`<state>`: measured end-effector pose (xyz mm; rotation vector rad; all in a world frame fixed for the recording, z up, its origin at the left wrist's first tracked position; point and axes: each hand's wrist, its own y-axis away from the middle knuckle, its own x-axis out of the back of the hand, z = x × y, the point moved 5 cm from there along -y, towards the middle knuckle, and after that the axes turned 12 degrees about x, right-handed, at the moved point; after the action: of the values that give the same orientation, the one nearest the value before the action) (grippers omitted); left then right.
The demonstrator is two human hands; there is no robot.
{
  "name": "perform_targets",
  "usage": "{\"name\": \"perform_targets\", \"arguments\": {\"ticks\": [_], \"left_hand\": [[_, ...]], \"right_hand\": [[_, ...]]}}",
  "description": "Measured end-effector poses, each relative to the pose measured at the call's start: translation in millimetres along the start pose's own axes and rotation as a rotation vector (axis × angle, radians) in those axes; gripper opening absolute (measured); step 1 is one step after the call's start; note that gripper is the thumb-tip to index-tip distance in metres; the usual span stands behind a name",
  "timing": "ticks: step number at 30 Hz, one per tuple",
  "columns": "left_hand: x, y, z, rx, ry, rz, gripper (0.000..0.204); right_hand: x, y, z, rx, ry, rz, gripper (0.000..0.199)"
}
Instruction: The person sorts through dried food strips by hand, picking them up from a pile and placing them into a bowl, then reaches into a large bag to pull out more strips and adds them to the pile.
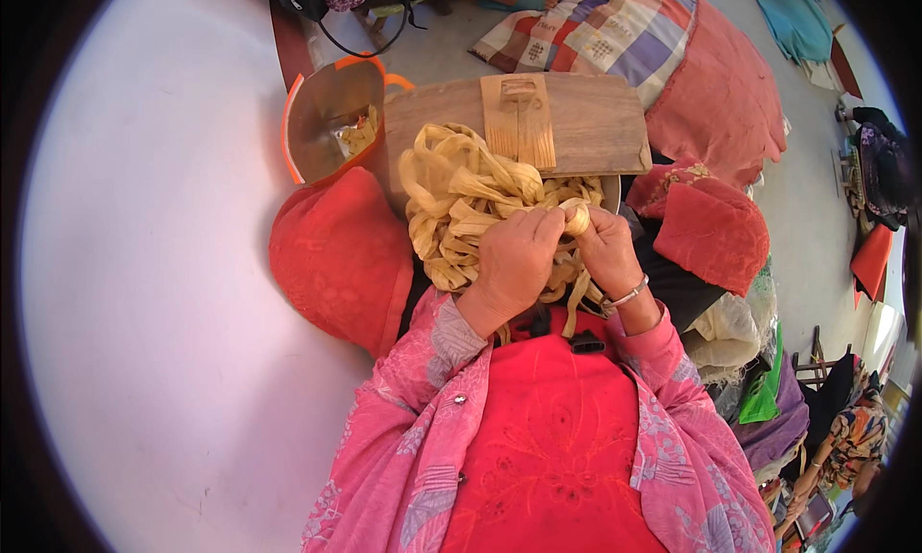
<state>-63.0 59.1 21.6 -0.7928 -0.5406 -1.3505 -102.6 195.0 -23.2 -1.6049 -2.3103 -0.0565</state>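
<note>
My left hand and my right hand meet in front of my chest, fingers pinched close together. Between them they grip a pale tan fibre strip, looped over at the fingertips. A large tangled heap of the same flat, braid-like strips lies just beyond and to the left of my left hand. Loose ends hang below my fingers. Behind the heap sits a wooden board with a lighter crosspiece, tilted at the far side. A bracelet circles my right wrist. My fingertips hide part of the strip.
An orange-rimmed bucket with tan scraps inside stands beyond my left knee. Red cloths cover my left knee and right knee. A checked cloth lies ahead. Bags and another person are at the right; a pale wall rises at left.
</note>
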Motion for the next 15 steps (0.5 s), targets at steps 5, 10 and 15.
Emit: {"name": "perform_targets", "arguments": {"ticks": [5, 10, 15], "left_hand": [[6.3, 4.3, 11.2, -0.175, -0.021, 0.240, 0.033], [3.2, -3.1, 0.4, -0.184, 0.255, 0.139, 0.037], [12.2, -7.8, 5.5, 0.060, 0.610, -0.141, 0.032]], "right_hand": [[1.3, 10.0, 6.6, -0.273, -0.396, -0.122, 0.024], [-14.7, 9.1, -9.9, -0.503, -1.159, -0.055, 0.022], [-3.4, -5.4, -29.6, -0.252, -0.608, -0.134, 0.015]]}}
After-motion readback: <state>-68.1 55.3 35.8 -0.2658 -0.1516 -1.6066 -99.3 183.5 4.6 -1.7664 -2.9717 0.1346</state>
